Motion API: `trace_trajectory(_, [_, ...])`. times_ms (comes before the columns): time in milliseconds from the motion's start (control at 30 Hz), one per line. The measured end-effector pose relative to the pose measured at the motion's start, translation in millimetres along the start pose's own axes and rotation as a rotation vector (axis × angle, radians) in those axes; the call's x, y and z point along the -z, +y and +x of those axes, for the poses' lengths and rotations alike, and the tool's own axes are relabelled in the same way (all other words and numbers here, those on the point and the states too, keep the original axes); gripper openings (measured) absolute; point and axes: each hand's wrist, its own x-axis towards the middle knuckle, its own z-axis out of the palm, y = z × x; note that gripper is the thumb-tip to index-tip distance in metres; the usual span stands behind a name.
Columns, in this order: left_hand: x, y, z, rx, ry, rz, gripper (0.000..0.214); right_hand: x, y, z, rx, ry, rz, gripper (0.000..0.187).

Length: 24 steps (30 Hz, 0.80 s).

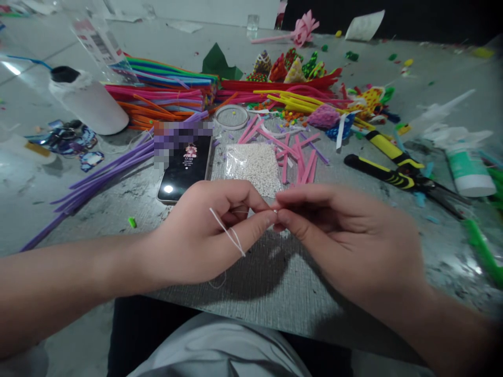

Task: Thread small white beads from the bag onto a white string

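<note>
My left hand (pixel 214 233) and my right hand (pixel 346 235) meet fingertip to fingertip above the table's near edge. Between the tips is a tiny pale bead (pixel 275 211), pinched by my right thumb and forefinger. A thin white thread (pixel 228 231) lies looped across my left thumb, and part of it passes under the curled fingers of that closed hand. Whether the thread runs through the bead is too small to see. Just beyond my fingers lies a clear bag of white beads (pixel 251 165), its lower part hidden by the hands.
A phone (pixel 186 167) and purple pipe cleaners (pixel 121 165) lie left, near a white bottle (pixel 90 99). Pink strips (pixel 298 157) are scattered behind. Yellow-black pliers (pixel 393 175) and a green-labelled bottle (pixel 469 167) stand right. Bundled coloured pipe cleaners (pixel 168 97) line the back.
</note>
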Motion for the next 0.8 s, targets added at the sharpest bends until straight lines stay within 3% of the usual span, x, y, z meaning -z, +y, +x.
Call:
trace_trajectory(500, [0.9, -1, 0, 0.014, -0.010, 0.063, 0.007, 4, -3, -3, 0.009, -0.003, -0.029, 0.017])
trace_trajectory(800, [3.5, 0, 3, 0.058, -0.062, 0.016, 0.011, 10, 0, -1, 0.198, -0.033, -0.255, 0.017])
